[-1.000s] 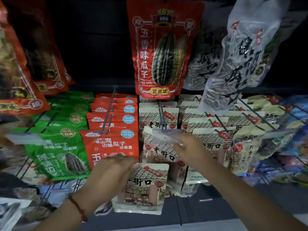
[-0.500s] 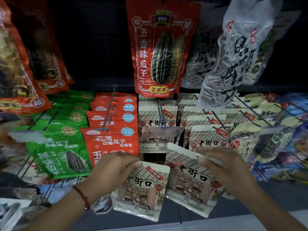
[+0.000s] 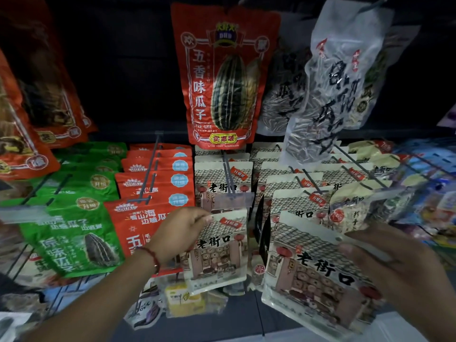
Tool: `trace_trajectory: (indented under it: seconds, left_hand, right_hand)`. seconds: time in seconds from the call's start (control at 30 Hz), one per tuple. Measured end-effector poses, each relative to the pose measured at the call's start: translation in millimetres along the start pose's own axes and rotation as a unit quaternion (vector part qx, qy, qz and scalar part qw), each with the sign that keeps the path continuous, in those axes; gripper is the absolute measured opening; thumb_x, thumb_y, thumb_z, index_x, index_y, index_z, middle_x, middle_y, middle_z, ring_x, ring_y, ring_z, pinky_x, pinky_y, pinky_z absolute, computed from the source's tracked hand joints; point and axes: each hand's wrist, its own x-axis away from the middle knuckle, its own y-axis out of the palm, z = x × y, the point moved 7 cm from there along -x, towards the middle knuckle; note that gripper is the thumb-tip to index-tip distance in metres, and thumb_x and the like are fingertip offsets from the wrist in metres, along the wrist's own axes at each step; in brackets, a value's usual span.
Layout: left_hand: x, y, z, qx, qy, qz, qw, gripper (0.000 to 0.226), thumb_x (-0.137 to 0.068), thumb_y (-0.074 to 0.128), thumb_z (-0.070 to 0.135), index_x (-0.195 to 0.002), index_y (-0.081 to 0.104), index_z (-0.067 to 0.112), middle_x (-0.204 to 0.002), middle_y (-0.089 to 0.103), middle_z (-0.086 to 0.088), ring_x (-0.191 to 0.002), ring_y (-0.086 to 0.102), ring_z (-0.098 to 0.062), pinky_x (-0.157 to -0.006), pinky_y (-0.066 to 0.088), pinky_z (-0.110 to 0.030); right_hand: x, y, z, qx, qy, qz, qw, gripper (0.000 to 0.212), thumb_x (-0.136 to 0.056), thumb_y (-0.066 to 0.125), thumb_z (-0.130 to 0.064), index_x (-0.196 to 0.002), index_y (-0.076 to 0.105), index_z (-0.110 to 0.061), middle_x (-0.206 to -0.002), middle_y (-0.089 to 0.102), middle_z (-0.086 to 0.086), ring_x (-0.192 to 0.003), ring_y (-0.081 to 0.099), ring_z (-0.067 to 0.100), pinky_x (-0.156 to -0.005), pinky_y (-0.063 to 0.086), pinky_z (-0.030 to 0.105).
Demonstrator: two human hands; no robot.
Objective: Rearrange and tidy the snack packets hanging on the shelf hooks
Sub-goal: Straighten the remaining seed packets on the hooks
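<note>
Shop hooks (image 3: pixel 230 177) at twelve o'clock; left hand (image 3: pixel 181 233) and right hand (image 3: pixel 394 265) each pinch a light, crinkly packet (image 3: pixel 219 253) by its top edge.

1. My left hand (image 3: pixel 180 233) pinches the top edge of a cream packet (image 3: pixel 218 253) just below the hook (image 3: pixel 229 174).
2. My right hand (image 3: pixel 394 265) grips a second cream packet (image 3: pixel 313 272), tilted.
3. Red packets (image 3: pixel 153 191) hang left of them.
</note>
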Motion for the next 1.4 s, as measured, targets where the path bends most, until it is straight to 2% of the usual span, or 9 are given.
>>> trace_trajectory:
  seconds: [0.27, 0.37, 0.5, 0.63, 0.8, 0.97, 1.13, 1.27, 1.4]
  left_hand:
    - [-30.2, -5.1, 12.2, 0.061, 0.008, 0.0, 0.998, 0.017, -0.098, 0.057, 0.024, -0.104, 0.073, 0.029, -0.049, 0.052, 0.006, -0.038, 0.036, -0.008, -0.038, 0.028, -0.022]
    - [-28.4, -5.1, 22.5, 0.087, 0.033, 0.007, 0.996, 0.022, -0.096, 0.06, 0.023, -0.084, 0.069, 0.039, -0.047, 0.053, 0.006, -0.039, 0.037, -0.013, -0.038, 0.029, -0.022]
    - [-32.9, -7.5, 32.8, 0.101, 0.059, 0.041, 0.992, 0.017, -0.094, 0.064, 0.027, -0.095, 0.071, 0.043, -0.068, 0.07, 0.005, -0.041, 0.045, -0.018, -0.037, 0.038, -0.029]
    - [-41.4, -15.0, 40.0, 0.125, 0.038, 0.078, 0.988, 0.024, -0.091, 0.065, 0.005, -0.098, 0.075, 0.025, -0.084, 0.071, 0.014, -0.037, 0.044, 0.0, -0.035, 0.032, -0.017]
    - [-45.4, -1.8, 40.6, 0.091, 0.043, 0.025, 0.995, 0.013, -0.086, 0.073, 0.037, -0.093, 0.071, 0.027, -0.065, 0.065, 0.01, -0.038, 0.035, -0.007, -0.037, 0.026, -0.021]
    - [-44.8, -0.1, 25.8, 0.143, 0.024, 0.038, 0.989, 0.021, -0.089, 0.071, 0.027, -0.109, 0.071, 0.021, -0.093, 0.072, 0.006, -0.04, 0.037, -0.011, -0.036, 0.027, -0.024]
    - [-37.0, -2.1, 29.2, 0.153, 0.06, 0.044, 0.985, 0.017, -0.089, 0.067, 0.039, -0.098, 0.074, 0.027, -0.066, 0.068, 0.008, -0.037, 0.031, -0.008, -0.036, 0.024, -0.024]
    - [-36.7, -5.3, 32.9, 0.129, 0.071, 0.068, 0.987, 0.016, -0.093, 0.064, 0.015, -0.099, 0.073, 0.027, -0.073, 0.07, 0.011, -0.034, 0.038, -0.005, -0.033, 0.028, -0.023]
    - [-45.0, -6.7, 33.1, 0.119, 0.048, 0.069, 0.989, 0.027, -0.09, 0.063, 0.002, -0.102, 0.072, 0.025, -0.086, 0.073, 0.007, -0.035, 0.043, -0.006, -0.033, 0.032, -0.023]
  right_hand:
    - [5.6, 3.5, 2.5, 0.005, 0.023, 0.0, 1.0, 0.018, -0.081, 0.072, -0.034, -0.095, 0.069, -0.045, -0.08, 0.063, -0.011, -0.071, 0.06, 0.011, -0.06, 0.042, 0.025]
    - [6.0, 5.7, -4.4, 0.009, 0.021, -0.004, 1.0, 0.016, -0.082, 0.067, -0.053, -0.097, 0.068, -0.046, -0.083, 0.064, -0.015, -0.072, 0.061, 0.008, -0.061, 0.042, 0.021]
    - [7.3, 8.2, -8.6, 0.016, 0.025, -0.002, 1.0, 0.021, -0.079, 0.059, -0.056, -0.099, 0.065, -0.051, -0.086, 0.064, -0.019, -0.078, 0.061, 0.005, -0.064, 0.044, 0.019]
    - [9.5, 8.1, -7.4, 0.028, 0.022, -0.005, 0.999, 0.029, -0.082, 0.076, -0.031, -0.096, 0.066, -0.054, -0.082, 0.063, -0.016, -0.073, 0.06, 0.006, -0.06, 0.042, 0.02]
    - [7.7, 7.9, -12.1, 0.035, 0.021, 0.006, 0.999, 0.018, -0.08, 0.066, -0.047, -0.098, 0.065, -0.046, -0.081, 0.062, -0.019, -0.073, 0.059, 0.004, -0.059, 0.039, 0.013]
    - [10.7, 7.9, -9.7, 0.028, 0.027, 0.006, 0.999, 0.016, -0.08, 0.063, -0.054, -0.096, 0.065, -0.057, -0.081, 0.062, -0.014, -0.072, 0.059, 0.006, -0.057, 0.04, 0.016]
    - [15.4, 8.7, -9.0, 0.03, 0.022, 0.0, 0.999, 0.015, -0.078, 0.057, -0.062, -0.09, 0.064, -0.061, -0.082, 0.062, -0.011, -0.075, 0.059, 0.007, -0.058, 0.042, 0.022]
    - [14.8, 7.3, -5.2, 0.054, 0.023, -0.003, 0.998, 0.018, -0.082, 0.061, -0.057, -0.09, 0.069, -0.043, -0.08, 0.061, -0.014, -0.071, 0.057, 0.004, -0.058, 0.04, 0.016]
    - [13.5, 10.4, -4.8, 0.052, 0.021, -0.004, 0.998, 0.001, -0.085, 0.067, -0.049, -0.086, 0.067, -0.05, -0.077, 0.059, -0.013, -0.069, 0.056, 0.005, -0.057, 0.038, 0.014]
